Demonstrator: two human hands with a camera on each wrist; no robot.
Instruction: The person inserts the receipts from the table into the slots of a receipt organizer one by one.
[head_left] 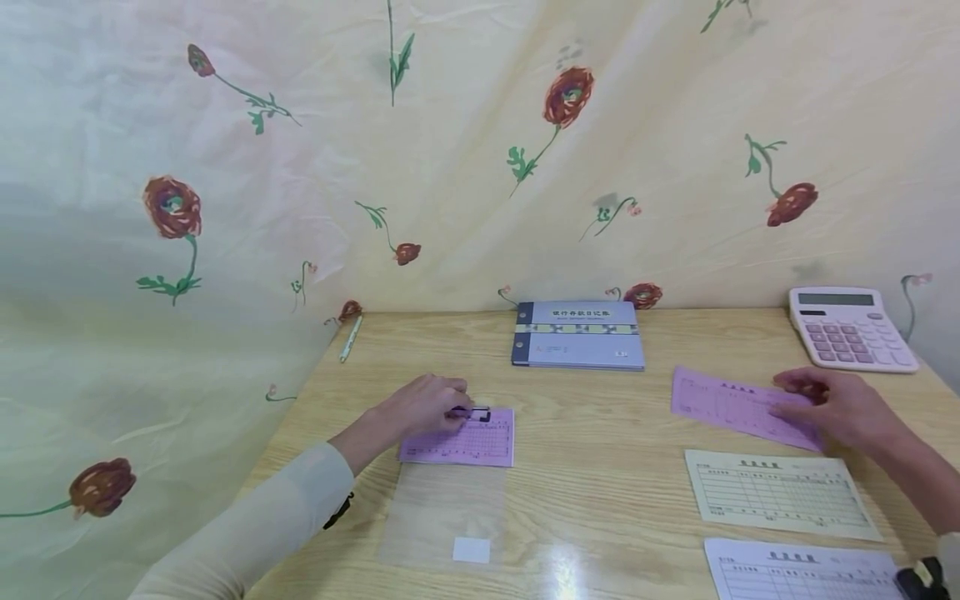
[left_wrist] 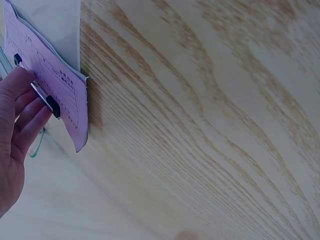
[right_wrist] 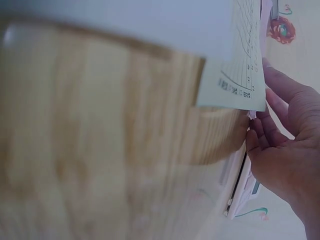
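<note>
My left hand pinches the metal clip at the top of a clear clipboard. Pink printed forms lie at the clip, over the upper part of the board. In the left wrist view the thumb is on the clip and the sheets tilt up from the table. At the right, my right hand holds a loose pink form by its right end, between thumb and fingers. Below it lie a pale green form and a white form.
A blue ledger book lies at the back of the wooden table, against a flowered cloth. A calculator sits at the back right corner. At the back left is a pen.
</note>
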